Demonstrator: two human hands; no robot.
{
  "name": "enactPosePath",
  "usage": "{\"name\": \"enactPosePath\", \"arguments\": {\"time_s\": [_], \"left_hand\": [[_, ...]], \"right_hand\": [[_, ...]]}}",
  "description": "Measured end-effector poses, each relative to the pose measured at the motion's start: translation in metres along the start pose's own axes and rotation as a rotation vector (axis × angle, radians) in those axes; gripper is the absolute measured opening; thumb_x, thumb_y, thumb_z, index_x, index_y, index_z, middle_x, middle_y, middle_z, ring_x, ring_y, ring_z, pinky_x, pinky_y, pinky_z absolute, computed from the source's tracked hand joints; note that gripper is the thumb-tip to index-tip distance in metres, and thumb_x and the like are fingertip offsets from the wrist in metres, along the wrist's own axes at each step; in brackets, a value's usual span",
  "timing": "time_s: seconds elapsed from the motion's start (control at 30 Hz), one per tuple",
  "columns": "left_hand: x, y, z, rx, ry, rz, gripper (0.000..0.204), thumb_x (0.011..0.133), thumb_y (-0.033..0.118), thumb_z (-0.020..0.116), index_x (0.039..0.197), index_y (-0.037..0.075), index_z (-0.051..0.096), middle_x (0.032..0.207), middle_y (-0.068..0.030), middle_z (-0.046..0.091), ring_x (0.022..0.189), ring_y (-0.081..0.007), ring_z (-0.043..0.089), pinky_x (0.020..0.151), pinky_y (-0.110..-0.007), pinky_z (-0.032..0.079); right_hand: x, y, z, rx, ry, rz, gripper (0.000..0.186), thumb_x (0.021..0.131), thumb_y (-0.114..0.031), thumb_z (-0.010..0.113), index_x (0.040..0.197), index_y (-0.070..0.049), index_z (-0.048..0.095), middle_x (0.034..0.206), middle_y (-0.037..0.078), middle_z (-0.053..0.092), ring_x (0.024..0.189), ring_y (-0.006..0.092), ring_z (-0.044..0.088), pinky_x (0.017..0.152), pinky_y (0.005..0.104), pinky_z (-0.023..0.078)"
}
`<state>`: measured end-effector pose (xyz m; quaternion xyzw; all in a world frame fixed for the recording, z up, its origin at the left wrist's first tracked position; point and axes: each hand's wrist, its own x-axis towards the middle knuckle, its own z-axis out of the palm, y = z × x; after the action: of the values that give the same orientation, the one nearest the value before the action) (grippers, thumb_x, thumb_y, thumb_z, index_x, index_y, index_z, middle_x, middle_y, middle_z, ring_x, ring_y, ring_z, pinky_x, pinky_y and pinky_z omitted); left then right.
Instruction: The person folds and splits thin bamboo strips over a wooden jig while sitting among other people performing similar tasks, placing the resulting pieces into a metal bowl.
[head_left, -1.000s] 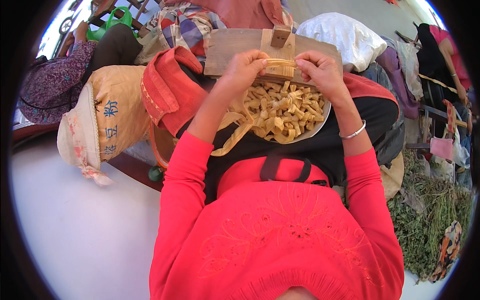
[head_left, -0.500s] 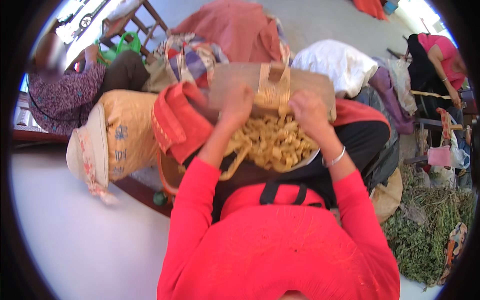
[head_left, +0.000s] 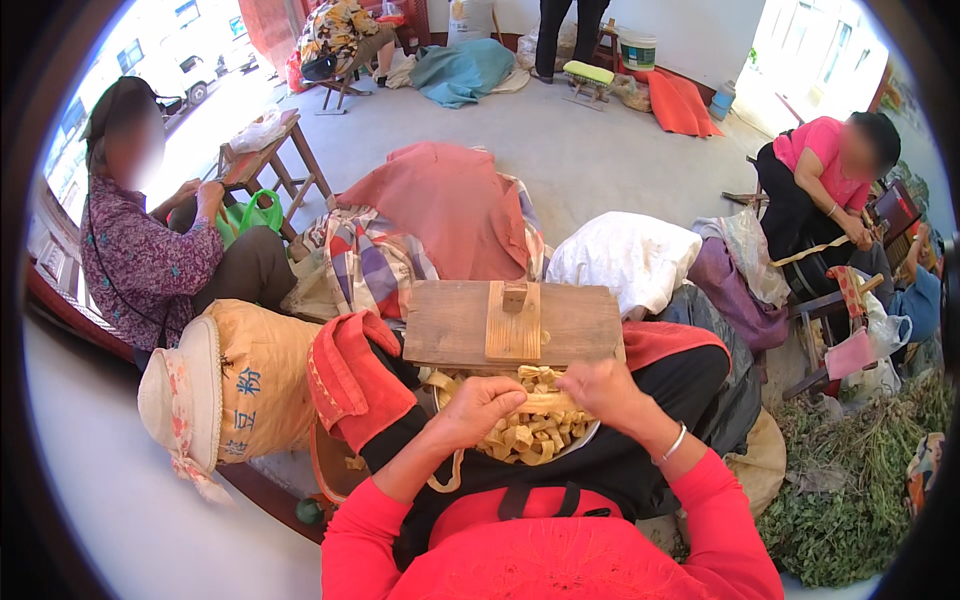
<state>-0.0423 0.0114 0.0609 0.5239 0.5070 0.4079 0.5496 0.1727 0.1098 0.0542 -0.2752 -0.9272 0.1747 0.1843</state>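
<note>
A bowl [head_left: 588, 436] of pale yellow cut strips [head_left: 530, 432] rests on my lap, under the near edge of a wooden board [head_left: 450, 325] with a raised wooden block [head_left: 514, 320] at its middle. My left hand [head_left: 480, 408] and my right hand [head_left: 598, 392] both grip one long pale strip [head_left: 545, 402] held across the bowl, just below the board. A silver bangle [head_left: 669, 445] circles my right wrist. My sleeves are red.
A stuffed tan sack [head_left: 262, 375] with a hat [head_left: 183, 400] lies at my left, a red cloth [head_left: 345, 370] beside it. Cloth bundles [head_left: 440, 215] lie beyond the board. A seated person in purple [head_left: 140, 250] is left, another in pink [head_left: 820, 190] right. Green plants [head_left: 860, 480] pile at right.
The view has tilted up, showing the yard and the people. My hands have stayed at the bowl by the board and still hold a pale strip between them.
</note>
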Motion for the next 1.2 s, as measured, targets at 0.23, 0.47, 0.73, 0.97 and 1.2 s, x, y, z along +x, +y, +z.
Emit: {"name": "enactPosePath", "arguments": {"time_s": [0.23, 0.47, 0.73, 0.97, 1.2], "left_hand": [[-0.001, 0.022, 0.035, -0.342, -0.027, 0.025, 0.025, 0.098, 0.021, 0.051, 0.103, 0.001, 0.065, 0.074, 0.0036, 0.056, 0.066, -0.0017, 0.045, 0.056, -0.018, 0.035], [0.017, 0.025, 0.057, -0.388, 0.005, 0.206, 0.043, 0.095, 0.014, 0.055, 0.135, 0.001, 0.044, 0.106, -0.003, 0.057, 0.089, -0.0027, 0.05, 0.072, -0.016, 0.042], [0.018, -0.023, 0.042, 0.202, 0.168, 0.231, 0.014, 0.09, 0.011, 0.058, 0.101, 0.005, 0.059, 0.069, -0.0025, 0.053, 0.059, -0.0167, 0.053, 0.052, -0.03, 0.041], [0.0, -0.036, 0.053, 0.881, 0.393, 0.506, 0.031, 0.082, 0.01, 0.062, 0.112, 0.002, 0.059, 0.089, -0.0123, 0.065, 0.078, -0.0297, 0.064, 0.063, -0.037, 0.051], [0.013, -0.05, 0.052, 0.393, 0.324, 0.423, 0.038, 0.086, 0.011, 0.059, 0.121, -0.002, 0.053, 0.118, -0.0225, 0.056, 0.111, -0.0385, 0.053, 0.094, -0.04, 0.044]], "right_hand": [[-0.025, -0.077, -0.028, 1.397, -0.046, 0.311, 0.021, 0.091, -0.008, 0.062, 0.109, 0.0, 0.068, 0.08, -0.004, 0.062, 0.071, 0.0033, 0.054, 0.062, 0.0193, 0.045], [0.011, -0.036, 0.007, 0.365, 0.618, 0.195, 0.023, 0.085, -0.003, 0.063, 0.108, -0.003, 0.068, 0.074, 0.001, 0.065, 0.07, 0.0104, 0.06, 0.065, 0.0245, 0.048], [0.001, -0.032, 0.015, -0.106, 0.407, 0.107, 0.004, 0.076, -0.015, 0.063, 0.075, -0.012, 0.062, 0.072, 0.003, 0.058, 0.068, 0.0242, 0.057, 0.058, 0.0373, 0.042], [-0.023, -0.011, 0.064, 1.253, 0.016, 0.563, 0.024, 0.095, -0.028, 0.056, 0.095, -0.006, 0.064, 0.09, 0.005, 0.064, 0.078, 0.0198, 0.06, 0.064, 0.0374, 0.045], [-0.018, -0.01, 0.068, 1.637, 0.015, 0.68, 0.029, 0.09, -0.014, 0.058, 0.117, -0.003, 0.061, 0.113, 0.009, 0.063, 0.1, 0.0186, 0.061, 0.085, 0.0303, 0.05]]}}
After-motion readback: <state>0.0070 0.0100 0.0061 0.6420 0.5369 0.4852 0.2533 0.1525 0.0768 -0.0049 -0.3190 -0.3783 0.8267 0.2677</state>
